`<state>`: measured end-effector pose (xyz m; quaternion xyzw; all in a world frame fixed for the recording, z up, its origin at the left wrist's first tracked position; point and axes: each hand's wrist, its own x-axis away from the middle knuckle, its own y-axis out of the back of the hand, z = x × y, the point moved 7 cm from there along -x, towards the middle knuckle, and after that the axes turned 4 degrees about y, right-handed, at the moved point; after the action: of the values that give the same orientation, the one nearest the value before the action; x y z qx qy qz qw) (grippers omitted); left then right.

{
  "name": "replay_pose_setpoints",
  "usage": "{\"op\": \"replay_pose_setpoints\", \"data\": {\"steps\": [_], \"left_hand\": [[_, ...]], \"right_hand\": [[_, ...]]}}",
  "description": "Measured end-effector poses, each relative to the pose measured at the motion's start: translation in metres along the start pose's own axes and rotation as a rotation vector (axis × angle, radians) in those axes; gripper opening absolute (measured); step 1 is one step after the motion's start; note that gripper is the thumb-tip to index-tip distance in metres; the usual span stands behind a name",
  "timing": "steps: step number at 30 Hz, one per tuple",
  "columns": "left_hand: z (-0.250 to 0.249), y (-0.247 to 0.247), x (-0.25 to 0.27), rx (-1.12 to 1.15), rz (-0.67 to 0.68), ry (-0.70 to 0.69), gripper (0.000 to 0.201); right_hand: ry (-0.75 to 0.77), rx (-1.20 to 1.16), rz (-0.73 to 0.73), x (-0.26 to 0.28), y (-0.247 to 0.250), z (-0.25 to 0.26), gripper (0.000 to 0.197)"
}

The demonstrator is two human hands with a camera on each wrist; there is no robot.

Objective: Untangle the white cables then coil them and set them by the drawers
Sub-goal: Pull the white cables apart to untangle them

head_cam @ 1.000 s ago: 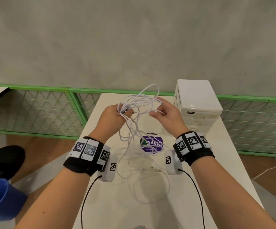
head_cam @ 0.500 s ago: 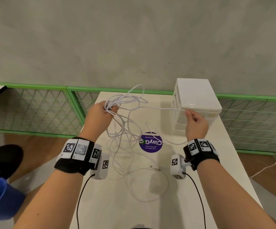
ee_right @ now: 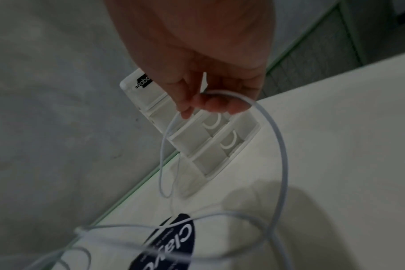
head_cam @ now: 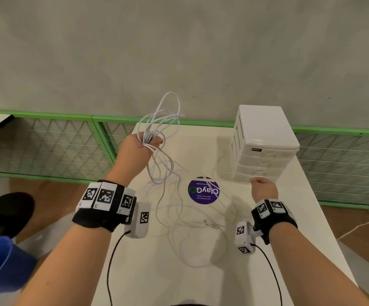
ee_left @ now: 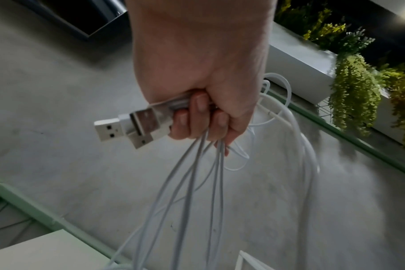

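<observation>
- The left hand [head_cam: 135, 151] is raised over the far left part of the white table [head_cam: 289, 250], fingers clenched round a bunch of the white cables [head_cam: 161, 168]
- In the left wrist view, that fist holds several USB plugs [ee_left: 127, 127] sticking out side by side past the fingers [ee_left: 197, 117], while strands hang down from the hand in long loops
- From the head camera, loops also rise above the left hand; the rest trail down to the table and lie in a loose tangle between the two wrists
- The right hand [head_cam: 264, 187] is low, just in front of the white drawers [head_cam: 265, 138], fingers curled; the right wrist view shows a single cable strand [ee_right: 261, 117] pinched at the fingertips and arching down toward the table
- That picture is blurred, so which cable the strand belongs to is hard to say
- The drawers stand at the far right of the table, near the green mesh railing [head_cam: 46, 138]
- A round purple sticker [head_cam: 203, 191] lies flat on the table, just beside the drawers, with cable strands crossing its edge
- A blue bucket [head_cam: 0, 263] sits on the floor at lower left
</observation>
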<state>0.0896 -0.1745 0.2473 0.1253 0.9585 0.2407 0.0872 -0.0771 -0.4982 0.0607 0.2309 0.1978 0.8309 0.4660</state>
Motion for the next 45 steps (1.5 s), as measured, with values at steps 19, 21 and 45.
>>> {"op": "replay_pose_setpoints", "data": {"steps": [19,21,45], "left_hand": [[-0.062,-0.030,0.018,0.146,0.193,-0.166,0.018],[-0.062,-0.025,0.016,0.171,0.186,-0.189,0.017],[-0.055,0.045,-0.008,0.355,-0.223,-0.201,0.023]], "right_hand": [[0.606,-0.334,0.912,0.131,-0.092,0.147,0.030],[0.638,-0.273,0.935,0.134,-0.097,0.141,0.022],[0.046,0.655,0.369,0.000,-0.003,-0.056,0.031]]}}
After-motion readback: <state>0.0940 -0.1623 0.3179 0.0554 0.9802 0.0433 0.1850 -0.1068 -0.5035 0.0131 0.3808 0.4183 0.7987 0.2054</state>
